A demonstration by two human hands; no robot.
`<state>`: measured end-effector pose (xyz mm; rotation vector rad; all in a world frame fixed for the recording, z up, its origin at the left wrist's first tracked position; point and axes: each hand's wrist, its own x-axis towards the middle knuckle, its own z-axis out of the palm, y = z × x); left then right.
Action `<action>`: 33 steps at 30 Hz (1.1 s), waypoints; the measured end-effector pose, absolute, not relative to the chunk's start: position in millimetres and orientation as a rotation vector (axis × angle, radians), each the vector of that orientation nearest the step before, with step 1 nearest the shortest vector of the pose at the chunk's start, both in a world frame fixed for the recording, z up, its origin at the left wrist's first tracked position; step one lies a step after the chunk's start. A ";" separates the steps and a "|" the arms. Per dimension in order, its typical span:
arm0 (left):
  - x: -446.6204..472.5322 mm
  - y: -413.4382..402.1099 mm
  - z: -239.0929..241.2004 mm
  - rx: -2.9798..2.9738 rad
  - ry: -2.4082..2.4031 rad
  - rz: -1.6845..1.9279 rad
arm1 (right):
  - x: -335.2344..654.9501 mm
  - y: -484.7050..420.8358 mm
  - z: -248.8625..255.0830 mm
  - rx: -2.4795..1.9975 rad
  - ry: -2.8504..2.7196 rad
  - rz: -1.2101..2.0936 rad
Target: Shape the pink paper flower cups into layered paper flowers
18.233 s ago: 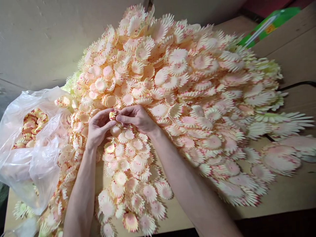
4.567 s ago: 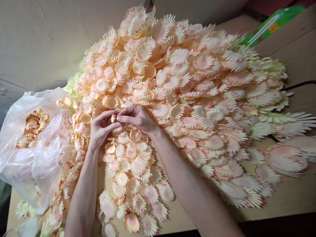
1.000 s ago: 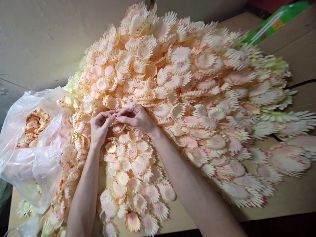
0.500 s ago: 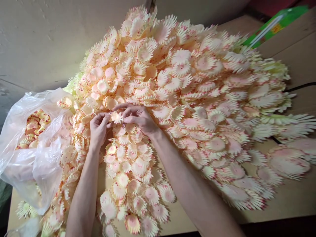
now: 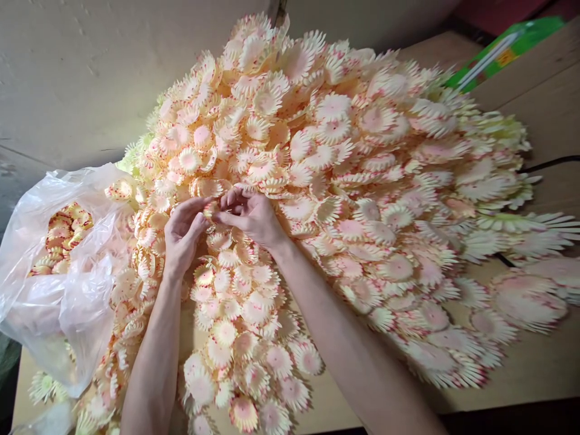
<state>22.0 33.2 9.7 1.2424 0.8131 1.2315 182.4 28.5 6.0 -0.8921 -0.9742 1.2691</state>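
Observation:
A small cream artificial flower piece (image 5: 211, 209) with pinkish edges is pinched between my two hands, mostly covered by the fingers. My left hand (image 5: 182, 238) grips it from the left with thumb and fingertips. From the right, my right hand (image 5: 256, 219) has its thumb and curled fingers pressed at the same piece. Below the hands, a smaller spread of fringed flower pieces (image 5: 256, 308) lies between my forearms. Behind and to the right rises a large heap of the same round, pink-centred pieces (image 5: 333, 130).
At the left, a translucent plastic bag (image 5: 86, 302) holds more flower pieces, seen through a hole. A green packet (image 5: 507, 51) lies at the back right near cardboard (image 5: 534, 72). A wall (image 5: 81, 72) stands behind the table (image 5: 534, 368), and a dark cable (image 5: 550, 162) runs at the right.
The flower piece faced up between my hands earlier; now it is turned and mostly hidden in the fingers. Both hands have drawn closer around it, and my right fingers have curled.

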 end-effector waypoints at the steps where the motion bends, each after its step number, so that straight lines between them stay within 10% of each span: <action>1: 21.2 32.9 11.6 1.250 0.780 1.216 | 183.1 29.1 5.3 -0.881 -0.965 1.281; 33: 19.9 42.1 1.5 1.182 0.896 1.289 | 193.7 17.7 13.0 -0.719 -1.235 1.703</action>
